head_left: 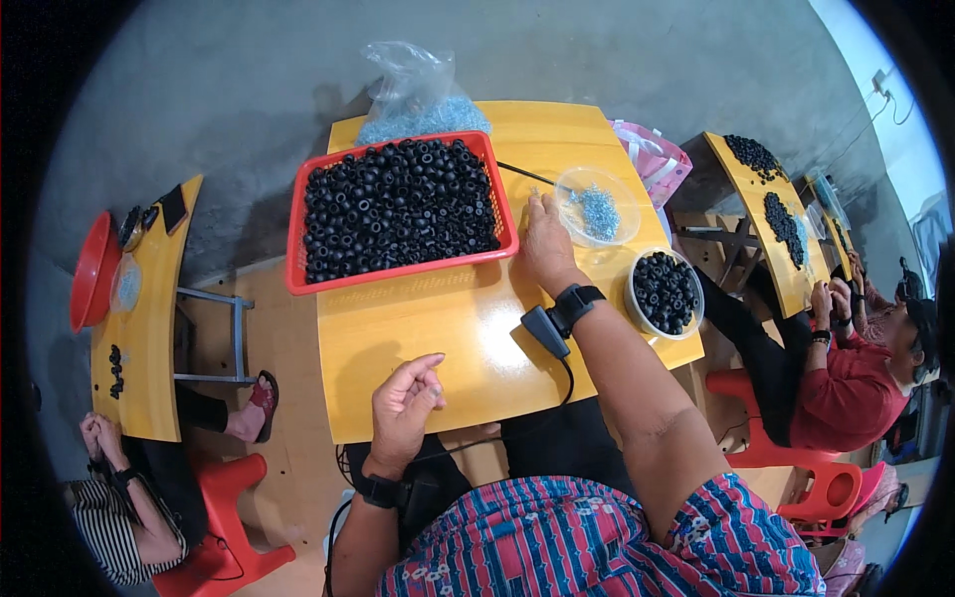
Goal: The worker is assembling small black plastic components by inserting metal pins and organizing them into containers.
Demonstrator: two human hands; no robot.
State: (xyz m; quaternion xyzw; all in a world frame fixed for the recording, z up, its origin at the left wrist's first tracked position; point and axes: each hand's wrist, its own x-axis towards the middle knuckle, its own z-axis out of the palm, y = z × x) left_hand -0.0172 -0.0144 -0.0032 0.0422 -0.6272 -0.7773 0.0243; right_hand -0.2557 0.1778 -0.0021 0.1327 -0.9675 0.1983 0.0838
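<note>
My right hand [545,242] reaches forward over the table, palm down with fingers stretched out. Its fingertips are beside the left rim of a round clear dish [575,221] holding small clear-blue plastic pieces [599,213]. A few tiny clear bits seem to lie at those fingertips. Closer to me, my left hand [403,406] hovers over the table's near edge, fingers curled and thumb drawn in; anything between them is too small to make out. Left of my right hand stands a red plastic basket [398,277] full of small black ring-shaped parts [398,209].
A round tub [637,313] of black parts [665,291] stands at the yellow table's [438,368] right edge. Behind the basket sits a clear bag [413,90] of clear-blue pieces. A cable runs from my right wrist. People work at side tables [149,328] left and right.
</note>
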